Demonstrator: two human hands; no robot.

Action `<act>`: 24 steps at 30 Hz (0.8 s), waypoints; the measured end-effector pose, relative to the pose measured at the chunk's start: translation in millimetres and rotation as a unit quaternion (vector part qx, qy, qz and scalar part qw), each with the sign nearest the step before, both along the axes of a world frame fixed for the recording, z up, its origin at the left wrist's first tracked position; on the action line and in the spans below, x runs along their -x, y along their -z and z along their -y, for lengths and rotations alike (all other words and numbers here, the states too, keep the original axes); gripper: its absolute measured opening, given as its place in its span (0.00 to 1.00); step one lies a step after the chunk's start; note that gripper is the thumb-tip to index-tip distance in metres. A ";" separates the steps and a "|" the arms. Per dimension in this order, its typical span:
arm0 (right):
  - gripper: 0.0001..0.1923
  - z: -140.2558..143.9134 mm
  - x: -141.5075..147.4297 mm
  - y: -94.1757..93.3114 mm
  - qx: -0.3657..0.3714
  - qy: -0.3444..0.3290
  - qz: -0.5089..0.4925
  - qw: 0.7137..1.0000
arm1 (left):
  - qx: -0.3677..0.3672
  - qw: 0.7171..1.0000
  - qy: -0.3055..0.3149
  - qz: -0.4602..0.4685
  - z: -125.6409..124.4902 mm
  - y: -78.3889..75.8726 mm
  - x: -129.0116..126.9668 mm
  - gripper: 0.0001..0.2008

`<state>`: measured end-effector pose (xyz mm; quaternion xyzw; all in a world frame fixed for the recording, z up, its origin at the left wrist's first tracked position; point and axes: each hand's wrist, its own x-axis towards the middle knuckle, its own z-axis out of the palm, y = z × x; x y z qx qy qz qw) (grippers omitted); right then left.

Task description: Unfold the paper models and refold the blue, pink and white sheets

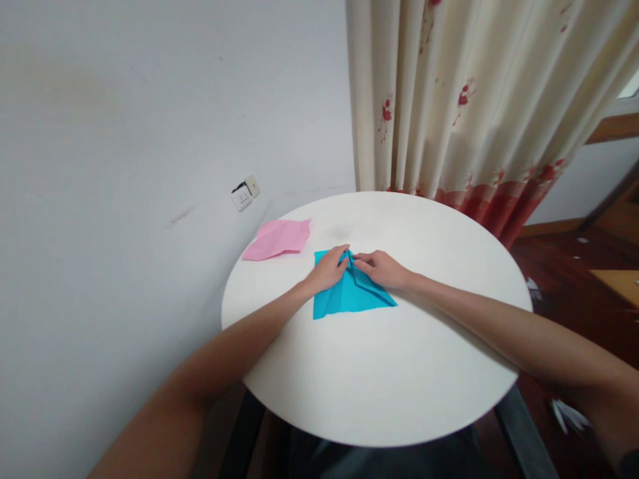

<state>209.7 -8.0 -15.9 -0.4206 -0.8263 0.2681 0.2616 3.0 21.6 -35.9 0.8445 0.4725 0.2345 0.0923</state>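
Observation:
A sheet of blue paper (344,299) lies on the white round table, with its right side folded over in a slanting flap. My left hand (327,269) rests on the upper left part of the sheet, fingers stretched out toward the top of the fold and thumb apart. On the other side, my right hand (383,268) has its thumb and fingers closed on the folded flap near the upper edge. The fingertips of both hands nearly meet there and partly cover the top of the paper.
Pink paper (279,238) lies at the table's left back edge, near the wall. The round table (379,372) stands against the wall, with a socket (242,197) above it. A patterned curtain (449,120) hangs behind. Scattered white items (569,416) are on the floor at right.

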 end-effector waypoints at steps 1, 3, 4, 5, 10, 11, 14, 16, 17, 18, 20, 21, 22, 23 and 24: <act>0.20 -1.3 -0.4 1.0 -0.013 -0.002 0.026 1.000 | 0.000 1.000 0.002 -0.002 -0.2 0.2 -0.1 0.22; 0.19 -5.2 -1.4 4.2 -0.039 -0.009 0.075 0.996 | 0.003 1.000 0.018 -0.024 -0.3 0.6 -0.1 0.21; 0.19 -7.6 -2.1 6.4 -0.055 -0.018 0.092 0.994 | 0.005 0.999 0.027 -0.040 -0.3 1.0 0.0 0.21; 0.19 -10.1 -2.7 9.0 -0.072 -0.030 0.104 0.992 | 0.007 0.998 0.035 -0.056 -0.1 1.3 0.2 0.21; 0.23 -20.7 -5.5 21.9 -0.135 -0.063 0.134 0.980 | 0.017 0.992 0.054 -0.112 2.0 1.3 1.8 0.26; 0.23 -21.6 -5.7 23.5 -0.140 -0.060 0.145 0.978 | 0.019 0.991 0.057 -0.119 2.5 0.8 2.0 0.27; 0.26 -21.5 -5.7 25.5 -0.142 -0.044 0.188 0.971 | 0.023 0.989 0.063 -0.132 3.9 -0.6 2.1 0.29; 0.27 -20.0 -5.7 25.2 -0.137 -0.030 0.214 0.967 | 0.028 0.988 0.062 -0.136 4.6 -1.2 1.9 0.29; 0.28 -19.1 -5.7 24.9 -0.135 -0.023 0.225 0.965 | 0.032 0.988 0.060 -0.138 4.9 -1.4 1.8 0.30; 0.28 -18.3 -5.7 24.6 -0.132 -0.017 0.235 0.963 | 0.035 0.988 0.059 -0.139 5.2 -1.4 1.8 0.30; 0.30 -17.3 -5.8 24.4 -0.127 -0.008 0.247 0.961 | 0.042 0.987 0.058 -0.143 5.9 -1.3 1.8 0.30; 0.30 -17.0 -5.8 24.4 -0.125 -0.005 0.251 0.960 | 0.045 0.987 0.056 -0.144 6.3 -1.3 1.8 0.30; 0.30 -16.8 -5.8 24.5 -0.123 -0.003 0.254 0.959 | 0.047 0.987 0.054 -0.145 6.7 -1.5 1.8 0.30; 0.31 -16.7 -5.7 24.6 -0.123 -0.003 0.257 0.959 | 0.049 0.987 0.053 -0.147 7.2 -1.8 1.8 0.30; 0.30 -16.7 -5.6 24.6 -0.123 -0.004 0.259 0.958 | 0.051 0.986 0.051 -0.148 7.8 -2.2 1.7 0.30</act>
